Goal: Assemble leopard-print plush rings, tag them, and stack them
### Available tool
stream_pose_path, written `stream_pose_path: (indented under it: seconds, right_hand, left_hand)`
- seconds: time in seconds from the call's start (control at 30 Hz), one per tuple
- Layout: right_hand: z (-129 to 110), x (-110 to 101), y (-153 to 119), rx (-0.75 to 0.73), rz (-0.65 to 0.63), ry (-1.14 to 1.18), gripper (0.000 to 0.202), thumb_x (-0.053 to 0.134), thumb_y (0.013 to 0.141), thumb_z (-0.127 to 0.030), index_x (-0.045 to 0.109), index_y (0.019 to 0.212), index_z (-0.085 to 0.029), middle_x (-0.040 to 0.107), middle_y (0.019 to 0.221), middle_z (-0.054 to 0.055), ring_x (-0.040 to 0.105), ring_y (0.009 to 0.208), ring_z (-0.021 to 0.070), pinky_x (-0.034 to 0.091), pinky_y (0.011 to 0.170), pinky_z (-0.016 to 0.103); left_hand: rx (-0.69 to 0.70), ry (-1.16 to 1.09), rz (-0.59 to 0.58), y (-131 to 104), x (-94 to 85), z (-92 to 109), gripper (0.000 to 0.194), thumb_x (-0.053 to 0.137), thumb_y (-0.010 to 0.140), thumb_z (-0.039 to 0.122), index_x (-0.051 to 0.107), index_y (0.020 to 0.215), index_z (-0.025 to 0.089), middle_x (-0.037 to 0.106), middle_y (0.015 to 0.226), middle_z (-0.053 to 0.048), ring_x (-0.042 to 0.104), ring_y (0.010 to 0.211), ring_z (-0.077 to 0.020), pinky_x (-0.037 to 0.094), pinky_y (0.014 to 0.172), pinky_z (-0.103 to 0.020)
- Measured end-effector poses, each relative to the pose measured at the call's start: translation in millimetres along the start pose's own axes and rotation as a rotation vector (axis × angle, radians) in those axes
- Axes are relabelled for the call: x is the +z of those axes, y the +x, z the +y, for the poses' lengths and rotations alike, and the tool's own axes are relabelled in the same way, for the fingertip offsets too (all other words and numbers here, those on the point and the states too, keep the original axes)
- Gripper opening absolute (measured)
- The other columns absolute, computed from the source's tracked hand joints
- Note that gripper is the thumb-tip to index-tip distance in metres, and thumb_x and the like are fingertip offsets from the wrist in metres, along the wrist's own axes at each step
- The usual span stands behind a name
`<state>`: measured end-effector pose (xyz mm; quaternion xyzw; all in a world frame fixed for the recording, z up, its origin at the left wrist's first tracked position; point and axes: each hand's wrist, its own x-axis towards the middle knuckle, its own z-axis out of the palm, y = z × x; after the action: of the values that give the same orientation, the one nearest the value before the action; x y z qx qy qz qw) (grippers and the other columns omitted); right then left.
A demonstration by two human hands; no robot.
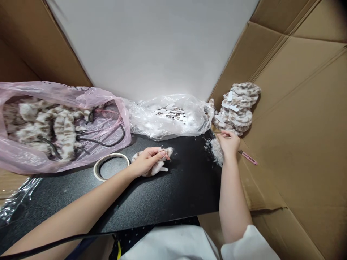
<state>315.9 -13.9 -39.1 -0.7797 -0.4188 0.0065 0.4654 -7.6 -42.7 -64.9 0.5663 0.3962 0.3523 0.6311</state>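
Near the middle of the dark table (189,187), my left hand (148,160) is closed on a small piece of cream and brown furry fabric (155,169). A white strip sticks out from under that piece, to the right of the fingers. At the table's right edge, my right hand (229,141) is closed in a pinch; what sits between its fingertips is too small to make out. Loose white fluff (217,151) lies just left of and below the right hand. Beside its wrist, on the cardboard, is a pink cutter knife (248,157).
A pink plastic bag (119,104) at the left holds furry pieces and dark cords. A tape roll (128,160) lies in front of it. Behind is a clear bag (143,121) with many white strips. Stacked furry pieces (241,108) with white strips lean on the cardboard wall (292,119).
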Motion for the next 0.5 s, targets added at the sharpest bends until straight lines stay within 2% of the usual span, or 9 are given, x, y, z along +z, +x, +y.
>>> stream_pose_path:
  seconds: [0.07,0.13,0.17,0.23,0.27,0.33,0.43,0.5]
  right_hand:
    - [-11.1,6.5,-6.7,-0.088,0.023,0.049,0.028,0.056,0.072,-0.020,0.072,0.092,-0.008,0.071,0.084,0.012,0.059,0.068,0.0199,0.045,0.068,0.032]
    - [-30.3,13.3,-25.4,-0.225,-0.052,0.086,0.028,0.049,0.077,-0.018,0.071,0.093,-0.009,0.071,0.090,0.013,0.062,0.075,0.0204,0.048,0.073,0.033]
    - [-41.6,15.6,-39.7,-0.313,-0.161,0.088,0.028,0.048,0.080,-0.018,0.071,0.092,-0.011,0.072,0.091,0.013,0.063,0.080,0.0213,0.049,0.077,0.034]
    - [-63.0,16.7,-76.2,-0.538,-0.528,0.000,0.025,0.052,0.083,-0.020,0.072,0.096,-0.015,0.072,0.100,0.012,0.064,0.095,0.0243,0.048,0.089,0.039]
    - [-71.4,15.6,-96.5,-0.650,-0.711,-0.073,0.027,0.053,0.084,-0.022,0.071,0.103,-0.015,0.070,0.112,0.013,0.061,0.106,0.0270,0.044,0.096,0.044]
    - [-80.3,11.9,-133.9,-0.785,-0.942,-0.167,0.037,0.050,0.090,-0.028,0.063,0.121,-0.013,0.057,0.135,0.016,0.048,0.128,0.0306,0.036,0.106,0.051]
    - [-72.5,7.1,-161.9,-0.934,-1.104,-0.171,0.052,0.043,0.095,-0.039,0.043,0.142,-0.016,0.035,0.153,0.012,0.026,0.144,0.0250,0.021,0.116,0.052]
    - [-57.2,4.4,-154.7,-0.893,-1.094,-0.230,0.059,0.041,0.095,-0.045,0.034,0.147,-0.019,0.026,0.157,0.010,0.021,0.146,0.0241,0.012,0.117,0.055]
  left_hand:
    - [-0.022,-0.031,0.016,0.3,-0.4,-1.9,0.043,0.070,0.072,0.056,0.069,0.073,0.013,0.063,0.065,-0.001,0.046,0.051,-0.0070,0.038,0.048,-0.018]
    - [-0.042,-0.085,0.049,1.3,-1.0,-3.7,0.045,0.071,0.070,0.057,0.067,0.074,0.012,0.064,0.066,-0.002,0.047,0.050,-0.0069,0.040,0.047,-0.018]
    - [-0.046,-0.126,0.072,2.1,-1.3,-4.2,0.045,0.072,0.069,0.057,0.066,0.074,0.012,0.064,0.066,-0.002,0.047,0.050,-0.0068,0.040,0.046,-0.018]
    - [-0.040,-0.227,0.128,4.1,-1.8,-4.1,0.047,0.075,0.065,0.057,0.064,0.073,0.013,0.065,0.067,-0.001,0.049,0.050,-0.0066,0.041,0.046,-0.017]
    - [-0.039,-0.278,0.151,5.1,-2.0,-3.5,0.047,0.077,0.063,0.057,0.063,0.072,0.013,0.065,0.068,-0.001,0.050,0.050,-0.0067,0.041,0.045,-0.017]
    - [-0.045,-0.363,0.181,6.6,-2.0,-1.4,0.047,0.079,0.060,0.055,0.061,0.072,0.014,0.066,0.068,-0.001,0.053,0.052,-0.0075,0.042,0.046,-0.017]
    - [-0.059,-0.395,0.185,7.2,-1.2,1.3,0.045,0.079,0.060,0.053,0.060,0.073,0.014,0.067,0.068,-0.001,0.056,0.053,-0.0091,0.044,0.049,-0.018]
    - [-0.053,-0.372,0.187,6.9,-0.4,1.8,0.045,0.080,0.060,0.052,0.061,0.073,0.014,0.068,0.069,-0.002,0.054,0.052,-0.0088,0.043,0.048,-0.018]
